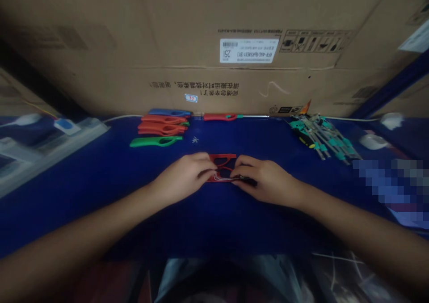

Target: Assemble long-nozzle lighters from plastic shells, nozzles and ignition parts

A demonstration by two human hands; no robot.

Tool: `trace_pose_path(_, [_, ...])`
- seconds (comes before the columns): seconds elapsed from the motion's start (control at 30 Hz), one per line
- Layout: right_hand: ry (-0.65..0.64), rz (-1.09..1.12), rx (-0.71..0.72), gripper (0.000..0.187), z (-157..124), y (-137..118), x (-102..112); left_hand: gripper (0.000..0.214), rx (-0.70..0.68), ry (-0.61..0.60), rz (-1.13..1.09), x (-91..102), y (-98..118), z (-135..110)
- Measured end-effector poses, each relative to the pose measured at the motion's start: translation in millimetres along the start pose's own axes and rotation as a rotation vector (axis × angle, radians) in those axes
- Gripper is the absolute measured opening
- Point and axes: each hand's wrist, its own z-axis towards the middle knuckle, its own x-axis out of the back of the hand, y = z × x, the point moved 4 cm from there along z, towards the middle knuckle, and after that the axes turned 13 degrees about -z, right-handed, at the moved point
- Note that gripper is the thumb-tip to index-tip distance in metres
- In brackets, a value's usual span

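Note:
Two red lighter shell halves lie one behind the other at the middle of the blue table, between my hands; the far shell half (229, 156) shows its handle opening. My left hand (189, 175) is closed, thumb and fingers pinched over the left end of the near half, by thin white wires (221, 178). What sits inside that pinch is hidden. From the right, my right hand (271, 180) grips a slim dark part (247, 178) from which the wires seem to run. Its fingertips are over the right end of the near shell half.
Behind my left hand lie red, blue and green lighter shells (162, 128). A red lighter (223, 116) with a metal rod lies against the cardboard box (187, 48). Several green-and-metal lighter inserts (325, 135) are piled at right. A power strip (67, 142) stands at left.

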Motion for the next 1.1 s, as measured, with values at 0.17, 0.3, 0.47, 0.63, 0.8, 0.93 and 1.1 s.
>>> trace_pose_path(0.17, [0.051, 0.039, -0.079, 0.016, 3, -2, -3, 0.016, -0.054, 0.05, -0.033, -3.1, 2, 1])
trace_pose_path(0.3, [0.051, 0.076, -0.098, 0.018, 6, -6, -5, 0.017, -0.055, 0.069, -0.017, -5.1, 2, 1])
trace_pose_path(0.47, [0.056, 0.233, -0.138, 0.01, 8, -3, -7, 0.019, -0.041, 0.077, 0.01, -1.2, 6, 0])
trace_pose_path(0.63, [0.061, 0.352, -0.19, 0.007, 10, 3, -9, 0.018, -0.021, 0.066, -0.006, 1.8, 9, 1])
trace_pose_path(0.8, [0.044, 0.408, -0.222, 0.007, 11, 6, -10, 0.016, -0.028, 0.104, -0.046, 3.5, 9, 1])
trace_pose_path(0.93, [0.034, 0.315, -0.144, 0.017, 9, 3, -8, 0.013, 0.023, 0.171, -0.138, 4.8, 10, 2])
trace_pose_path(1.1, [0.042, 0.291, -0.111, 0.013, 8, 2, -7, 0.012, 0.137, 0.213, -0.306, 4.1, 6, 3])
